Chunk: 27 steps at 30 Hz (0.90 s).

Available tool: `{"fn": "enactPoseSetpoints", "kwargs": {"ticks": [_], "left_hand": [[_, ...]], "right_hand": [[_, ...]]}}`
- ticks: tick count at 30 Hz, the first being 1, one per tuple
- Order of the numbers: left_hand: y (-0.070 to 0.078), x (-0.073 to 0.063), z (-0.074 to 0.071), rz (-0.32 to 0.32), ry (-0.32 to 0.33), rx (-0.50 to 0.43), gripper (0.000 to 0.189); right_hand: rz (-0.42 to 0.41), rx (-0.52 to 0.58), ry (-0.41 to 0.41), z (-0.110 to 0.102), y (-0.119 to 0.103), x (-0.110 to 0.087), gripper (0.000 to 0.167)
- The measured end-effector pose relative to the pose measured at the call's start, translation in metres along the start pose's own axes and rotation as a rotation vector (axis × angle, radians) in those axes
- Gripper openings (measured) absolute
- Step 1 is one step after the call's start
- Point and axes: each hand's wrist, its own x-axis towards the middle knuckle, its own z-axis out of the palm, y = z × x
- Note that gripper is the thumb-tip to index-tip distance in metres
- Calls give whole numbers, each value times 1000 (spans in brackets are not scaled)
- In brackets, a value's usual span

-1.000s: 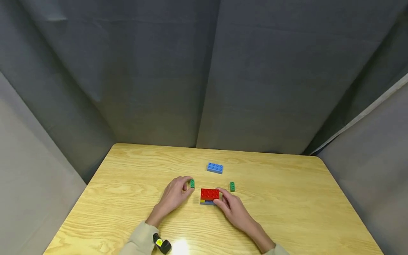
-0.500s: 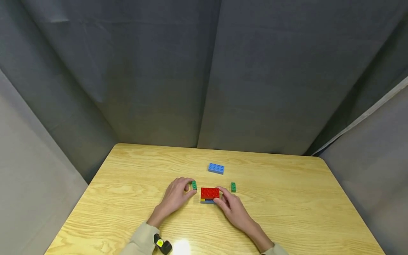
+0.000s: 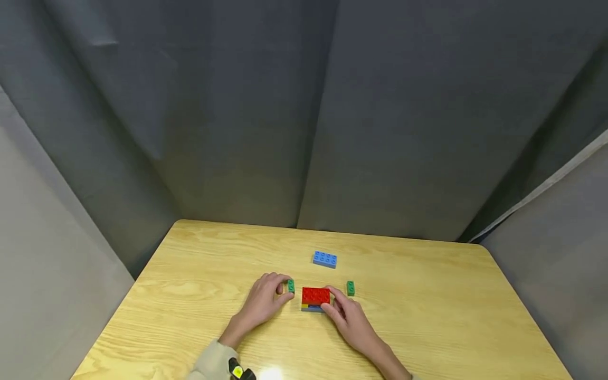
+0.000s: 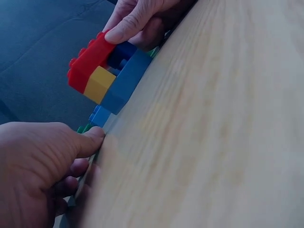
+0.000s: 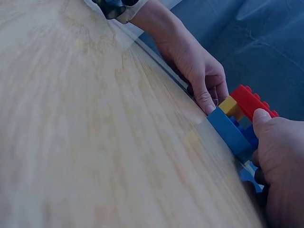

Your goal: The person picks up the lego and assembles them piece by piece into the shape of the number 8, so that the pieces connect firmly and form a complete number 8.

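A small green brick stands at the fingertips of my left hand, pinched between thumb and index finger. Just right of it, my right hand grips the right end of a brick stack. This stack has a red brick on top, a yellow brick at its left end in the middle layer, and a blue brick at the bottom. Dark blue shows inside a gap beneath the red brick. In the left wrist view the thumb mostly hides the green brick.
A blue brick with two rows of studs lies farther back on the wooden table. Another small green brick sits right of the stack, near the right hand. Grey curtains hang behind and beside the table.
The head view has tilted slightly, so the table sits lower in it. Both hands keep their holds, with the green brick and the stack in nearly the same places.
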Motion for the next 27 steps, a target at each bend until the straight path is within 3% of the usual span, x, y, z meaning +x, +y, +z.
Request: {"fn": "enactPoseSetpoints", "kwargs": {"ticks": [5,16,27], "left_hand": [[1,4,-7,19,22,14,31],[7,7,-24,-34,-65,-129,29],[22,8,-37,-38,-109,-189,43]], "right_hand": [[-32,0,-6,-2,-1,8,37],[-84,-27,8,-1,1,14,34],[-93,-11,8,-2,-1,14,36]]}}
